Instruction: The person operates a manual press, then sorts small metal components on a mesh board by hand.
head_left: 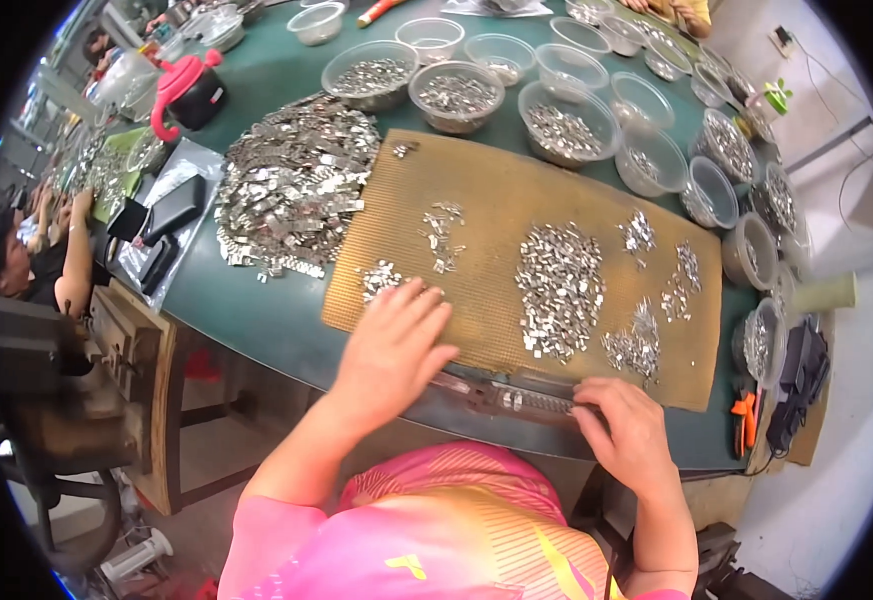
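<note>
Our left hand (394,345) is loosely spread at small metal pieces (381,276), our right hand (625,428) half-curled at the narrow rail (532,401) along the green table's near edge, grips unclear, and a careless nudge could spill the rail's row.

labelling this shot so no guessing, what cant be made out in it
In the head view:
Under the left hand: covered by the hand itself.
Long, narrow greyish strip, right end: hidden by the right hand.
Small, shiny silver metal pieces: exact shapes too small to tell.
Person in yellow: head cut off by the top edge.
</note>
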{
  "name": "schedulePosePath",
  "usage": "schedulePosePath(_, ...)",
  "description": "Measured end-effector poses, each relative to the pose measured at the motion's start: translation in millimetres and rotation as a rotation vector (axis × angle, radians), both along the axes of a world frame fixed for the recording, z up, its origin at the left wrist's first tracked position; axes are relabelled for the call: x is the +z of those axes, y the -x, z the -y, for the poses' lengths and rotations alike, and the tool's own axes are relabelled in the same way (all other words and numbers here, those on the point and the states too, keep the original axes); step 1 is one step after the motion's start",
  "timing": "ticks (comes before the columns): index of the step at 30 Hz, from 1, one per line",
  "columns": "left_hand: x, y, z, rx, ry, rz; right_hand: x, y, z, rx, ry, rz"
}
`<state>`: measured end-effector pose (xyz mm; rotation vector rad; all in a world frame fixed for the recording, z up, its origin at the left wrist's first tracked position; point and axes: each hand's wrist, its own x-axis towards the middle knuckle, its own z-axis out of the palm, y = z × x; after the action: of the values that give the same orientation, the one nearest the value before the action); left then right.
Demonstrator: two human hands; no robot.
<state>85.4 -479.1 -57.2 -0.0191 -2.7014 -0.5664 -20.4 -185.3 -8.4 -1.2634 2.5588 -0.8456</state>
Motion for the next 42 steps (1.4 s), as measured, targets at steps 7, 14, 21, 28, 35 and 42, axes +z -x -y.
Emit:
schedulePosePath(7, -4, -9, -27, -0.152, -0.094, 0.033, 7, 24, 51, 0.118, 0.062, -0.076)
schedulePosePath(14, -9, -9, -26, -0.226, -0.165, -0.015, -10, 47, 114, 0.248, 0.162, -0.077)
schedulePosePath(21, -5, -14, -3, -0.258, -0.363, -0.143, -29, 50, 141, 0.323, 0.062, -0.125)
schedulePosePath(28, 3, -11, 30, 0.006, -0.378, -0.152, -25, 53, 138, 0.338, -0.022, -0.104)
schedulePosePath(35, 4, 8, 25, 0.009, -0.222, -0.075, -30, 49, 139, 0.301, 0.049, -0.117)
schedulePosePath(42, 3, 10, 25, -0.009, -0.178, -0.046, -30, 38, 150, 0.207, -0.024, -0.213)
